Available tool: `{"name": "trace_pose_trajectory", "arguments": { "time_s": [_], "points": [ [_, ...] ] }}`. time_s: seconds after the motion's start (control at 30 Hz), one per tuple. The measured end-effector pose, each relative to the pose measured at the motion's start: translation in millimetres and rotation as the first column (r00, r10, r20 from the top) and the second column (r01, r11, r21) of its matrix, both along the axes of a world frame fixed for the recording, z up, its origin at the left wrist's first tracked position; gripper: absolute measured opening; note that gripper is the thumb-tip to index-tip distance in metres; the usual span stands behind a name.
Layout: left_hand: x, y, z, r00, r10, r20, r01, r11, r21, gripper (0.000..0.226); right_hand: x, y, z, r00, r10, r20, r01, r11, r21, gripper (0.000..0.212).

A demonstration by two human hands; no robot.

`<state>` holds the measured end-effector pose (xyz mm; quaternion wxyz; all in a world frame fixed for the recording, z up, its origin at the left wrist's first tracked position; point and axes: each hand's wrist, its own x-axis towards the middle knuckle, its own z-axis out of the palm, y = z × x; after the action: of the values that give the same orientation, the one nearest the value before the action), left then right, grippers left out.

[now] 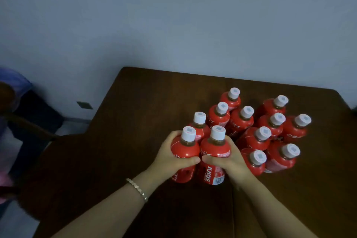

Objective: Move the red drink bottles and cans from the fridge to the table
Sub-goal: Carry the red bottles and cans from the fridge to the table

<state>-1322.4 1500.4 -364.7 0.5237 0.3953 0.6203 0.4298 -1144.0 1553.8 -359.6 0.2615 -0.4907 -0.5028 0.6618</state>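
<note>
**Spotter:** Dark wooden table [135,121], plain grey wall [173,15] behind. What have you got?

**Me:** One red bottle per hand. My left hand [170,155] wraps the left bottle [186,150]. My right hand [229,158] wraps the right bottle [213,149]. Both are upright and side by side, thumbs almost meeting in front.

**Spotter:** Are they down?

**Me:** I can't tell whether the bases touch. I'd say I'm placing them. The next move needs a gentle release without nudging the pack, then a trip to the fridge.

**Spotter:** Count?

**Me:** Twelve bottles: two in my grip, and ten standing bottles [239,123] beyond my hands and off to their right. No cans in sight.
</note>
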Motion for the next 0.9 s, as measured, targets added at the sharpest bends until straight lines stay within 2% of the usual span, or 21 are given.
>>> {"name": "trace_pose_trajectory", "arguments": {
  "time_s": [0.13, 0.33, 0.53, 0.6, 0.7, 0.8, 0.87, 0.9],
  "points": [
    [-12, 30, -35, 0.997, -0.065, 0.031, 0.065, 0.998, -0.001, 0.080, -8, 20, -37, 0.999, -0.024, 0.028, 0.024, 1.000, 0.013, 0.088],
    [-16, 28, -63, 0.988, -0.134, 0.080, 0.132, 0.991, 0.028, 0.088, -8, 23, -52, 0.999, 0.014, 0.029, -0.017, 0.994, 0.104, 0.084],
    [-12, 28, -70, 0.989, -0.139, 0.055, 0.135, 0.988, 0.073, 0.084, -10, 2, -62, 0.989, -0.133, 0.058, 0.123, 0.981, 0.152, 0.082],
    [-6, 24, -71, 0.998, -0.053, 0.034, 0.050, 0.996, 0.078, 0.082, -13, -2, -65, 0.963, -0.215, 0.160, 0.180, 0.961, 0.208, 0.089],
    [-1, 11, -73, 0.999, 0.035, -0.027, -0.033, 0.997, 0.074, 0.079, -14, -17, -67, 0.916, -0.253, 0.310, 0.176, 0.951, 0.255, 0.097],
    [-3, -8, -72, 0.981, 0.023, -0.194, -0.007, 0.997, 0.082, 0.077, -10, -36, -52, 0.833, -0.207, 0.514, 0.066, 0.958, 0.279, 0.093],
    [-6, -18, -68, 0.942, -0.010, -0.337, 0.023, 0.999, 0.032, 0.078, -10, -46, -43, 0.758, -0.133, 0.639, 0.009, 0.981, 0.193, 0.090],
    [-6, -22, -67, 0.932, -0.015, -0.362, 0.021, 1.000, 0.011, 0.081, -12, -48, -39, 0.747, -0.109, 0.656, 0.026, 0.991, 0.135, 0.088]
  ]
}}
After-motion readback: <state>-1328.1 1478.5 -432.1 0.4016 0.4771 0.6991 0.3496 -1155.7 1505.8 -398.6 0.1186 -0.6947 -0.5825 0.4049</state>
